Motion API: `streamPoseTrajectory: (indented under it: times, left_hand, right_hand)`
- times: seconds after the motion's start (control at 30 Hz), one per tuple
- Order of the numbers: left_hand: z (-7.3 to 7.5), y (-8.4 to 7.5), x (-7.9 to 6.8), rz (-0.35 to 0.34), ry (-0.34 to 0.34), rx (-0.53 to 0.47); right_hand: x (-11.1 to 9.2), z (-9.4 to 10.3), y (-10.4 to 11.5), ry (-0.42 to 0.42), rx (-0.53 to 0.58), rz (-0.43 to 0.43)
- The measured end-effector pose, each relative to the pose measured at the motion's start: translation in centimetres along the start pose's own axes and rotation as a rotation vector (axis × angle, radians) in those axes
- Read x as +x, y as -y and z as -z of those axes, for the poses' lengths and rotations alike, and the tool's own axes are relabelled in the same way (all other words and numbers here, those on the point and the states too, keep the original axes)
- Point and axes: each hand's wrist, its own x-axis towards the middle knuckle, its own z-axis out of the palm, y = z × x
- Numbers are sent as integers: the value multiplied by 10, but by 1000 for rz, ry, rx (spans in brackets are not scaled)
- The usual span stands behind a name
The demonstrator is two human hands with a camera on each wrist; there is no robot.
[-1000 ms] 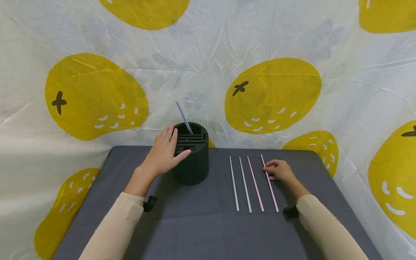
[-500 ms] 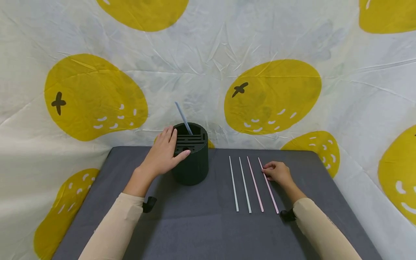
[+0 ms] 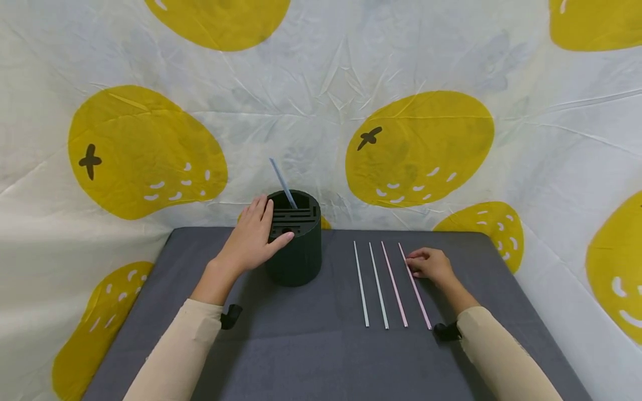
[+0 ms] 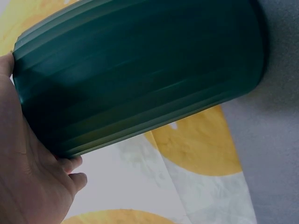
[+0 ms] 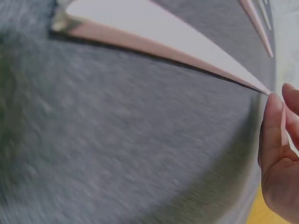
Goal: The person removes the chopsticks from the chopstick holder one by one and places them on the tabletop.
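Note:
My left hand [image 3: 249, 236] rests on the left side of a dark green, round desk organizer [image 3: 296, 259], fingers straight along its rim and thumb stretched across the front. Slots cross the organizer's top, and a blue stick [image 3: 283, 184] leans out of its rear compartment. In the left wrist view the organizer's ribbed wall [image 4: 140, 70] fills much of the picture. My right hand [image 3: 432, 265] is at the rightmost pink stick [image 3: 417, 292], fingertips right at its upper part. In the right wrist view the thumb and forefinger are slightly parted at that stick's far end [image 5: 210, 58].
Left of that stick lie another pink stick [image 3: 394, 284] and two whitish sticks, a pale one [image 3: 378, 284] and its neighbour [image 3: 360, 284], all roughly parallel. A grey cloth [image 3: 321, 356] covers the table. Behind hangs a white curtain [image 3: 301, 67] with yellow fruit prints.
The rightmost pink stick's upper end shifted slightly left, then stayed still. My right hand moved left with it and has since drawn back a little to the right. The left hand kept its place.

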Motion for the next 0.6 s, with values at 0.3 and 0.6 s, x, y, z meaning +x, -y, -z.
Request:
streamPoseTrajectory:
  times: [0.3,0.6]
  left_hand:
    - [-1,0,1,4,-2,9]
    - [-3,0,2,-2,-11,17]
  right_hand:
    - [-3,22,33,3,-29,124]
    - [-17,30,105,51,-26,259]
